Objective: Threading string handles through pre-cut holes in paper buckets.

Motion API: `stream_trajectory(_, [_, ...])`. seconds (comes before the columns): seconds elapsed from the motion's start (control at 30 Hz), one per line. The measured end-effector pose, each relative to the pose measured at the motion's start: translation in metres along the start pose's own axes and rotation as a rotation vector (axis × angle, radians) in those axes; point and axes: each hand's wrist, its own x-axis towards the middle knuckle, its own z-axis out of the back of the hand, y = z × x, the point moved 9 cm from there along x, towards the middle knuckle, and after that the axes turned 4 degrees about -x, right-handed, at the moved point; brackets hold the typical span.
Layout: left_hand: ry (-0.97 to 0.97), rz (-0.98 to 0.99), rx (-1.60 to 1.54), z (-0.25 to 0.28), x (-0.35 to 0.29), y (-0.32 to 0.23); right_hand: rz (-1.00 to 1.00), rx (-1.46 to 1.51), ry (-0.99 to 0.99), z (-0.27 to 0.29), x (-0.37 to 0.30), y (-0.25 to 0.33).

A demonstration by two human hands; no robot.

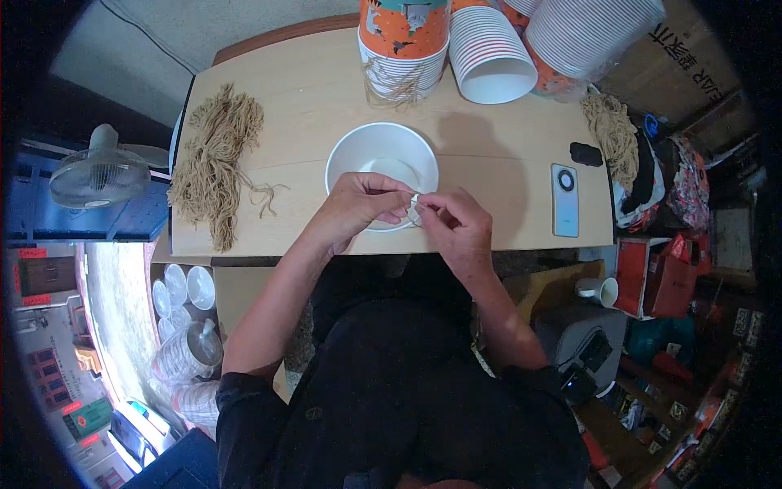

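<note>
A white paper bucket (pixel 338 155) stands with its mouth up near the table's front edge. Over its near rim my left hand (pixel 371 204) and my right hand (pixel 456 224) meet, fingertips almost touching. Both are closed in a pinch on a thin, pale cord (pixel 417 202); a short loop of it hangs below the fingertips. The fingers cover most of the cord, and I cannot tell whether it passes through the bucket. To the left lies a big heap of tan cords (pixel 216 155), a few loose ends straying toward the bucket.
Stacked orange-patterned buckets (pixel 405 37) with cords on them stand at the back, beside a tipped white stack (pixel 493 61). A phone (pixel 564 200), a small black object (pixel 586 154) and more tan cord (pixel 611 134) are at right. A fan (pixel 102 179) stands left of the table (pixel 301 220).
</note>
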Motion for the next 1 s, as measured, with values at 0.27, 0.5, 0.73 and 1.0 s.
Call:
stream_trajectory(0.27, [-0.011,-0.029,0.020,0.000,0.002,0.005,-0.011,0.231,-0.082,-0.002,-0.001,-0.015])
stream_trajectory(0.5, [-0.055,-0.078,0.116,0.001,-0.003,0.001,0.019,-0.003,-0.033,-0.003,-0.001,-0.003])
stream_trajectory(0.73, [-0.114,-0.190,0.361,0.006,-0.005,-0.007,0.055,-0.063,0.017,-0.011,-0.004,-0.003])
stream_trajectory(1.0, [-0.189,-0.260,0.482,0.007,-0.008,-0.010,0.101,-0.080,0.043,-0.015,-0.008,-0.001])
